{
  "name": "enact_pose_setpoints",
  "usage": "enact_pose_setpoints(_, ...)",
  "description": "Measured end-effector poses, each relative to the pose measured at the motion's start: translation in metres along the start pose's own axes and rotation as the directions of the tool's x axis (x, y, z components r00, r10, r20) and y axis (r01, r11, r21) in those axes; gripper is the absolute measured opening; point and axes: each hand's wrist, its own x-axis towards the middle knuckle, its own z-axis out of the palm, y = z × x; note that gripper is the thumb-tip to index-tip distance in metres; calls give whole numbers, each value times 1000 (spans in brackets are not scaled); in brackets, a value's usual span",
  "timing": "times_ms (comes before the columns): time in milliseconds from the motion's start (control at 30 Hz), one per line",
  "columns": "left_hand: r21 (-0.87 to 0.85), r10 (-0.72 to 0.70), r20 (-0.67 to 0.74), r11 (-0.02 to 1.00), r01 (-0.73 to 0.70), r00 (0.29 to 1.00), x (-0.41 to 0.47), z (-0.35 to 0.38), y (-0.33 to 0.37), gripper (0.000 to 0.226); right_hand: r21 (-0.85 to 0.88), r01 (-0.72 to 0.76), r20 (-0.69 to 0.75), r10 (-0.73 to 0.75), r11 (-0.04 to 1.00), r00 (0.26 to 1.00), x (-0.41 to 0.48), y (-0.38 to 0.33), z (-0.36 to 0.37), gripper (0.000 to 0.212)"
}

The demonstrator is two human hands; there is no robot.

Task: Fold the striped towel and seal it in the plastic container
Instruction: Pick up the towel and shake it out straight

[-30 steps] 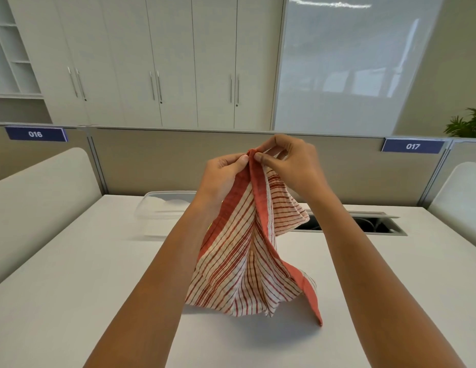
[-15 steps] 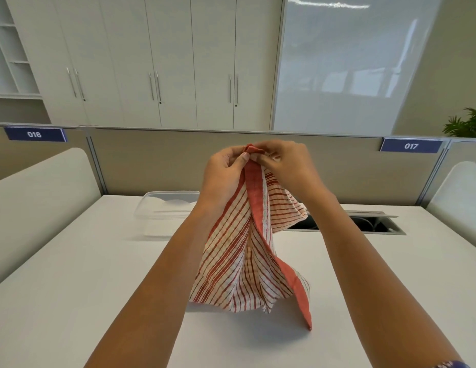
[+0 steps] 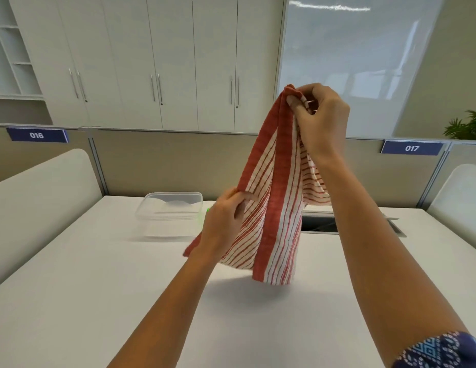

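Still on the folding step: right hand (image 3: 320, 120) pinches the striped towel (image 3: 274, 208) up high, left hand (image 3: 224, 224) grips its red edge lower down. Next I'd match corners; the lidded plastic container (image 3: 170, 212) waits on the desk (image 3: 85, 274).

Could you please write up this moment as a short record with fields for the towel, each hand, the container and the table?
towel: striped towel hangs unfolded in the air above the table
right hand: right hand pinches the top corner, raised high
left hand: left hand grips the red edge lower down
container: plastic container sits at the far left, lid on, no towel inside
table: white table
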Motion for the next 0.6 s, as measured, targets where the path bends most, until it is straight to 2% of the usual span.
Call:
enact_pose_setpoints(233, 60, -107, 54, 993, 104, 993, -25, 36, -7, 19, 43, 42, -5, -42, 998, 999, 6, -17, -3, 19)
enact_pose_setpoints(367, -31, -282, 28, 959, 283, 959, -21, 43, -13, 36, 58, 9, -37, -7, 998, 999, 10, -15, -11, 20)
enact_pose_setpoints(433, -174, -417, 44, 892, 418, 908, -16, 42, -11, 54, 67, -17, -49, 21, 998, 999, 11, -12, -13, 20)
enact_pose_setpoints(533, -301, -567, 104, 765, 569, 817, -17, 44, -3, 79, 63, -42, -37, 44, 997, 998, 9, -10, -12, 20)
enact_pose_setpoints(600, -349, -603, 166, 704, 618, 780, -23, 48, -2, 83, 60, -52, -18, 54, 997, 998, 6, -10, -9, 20)
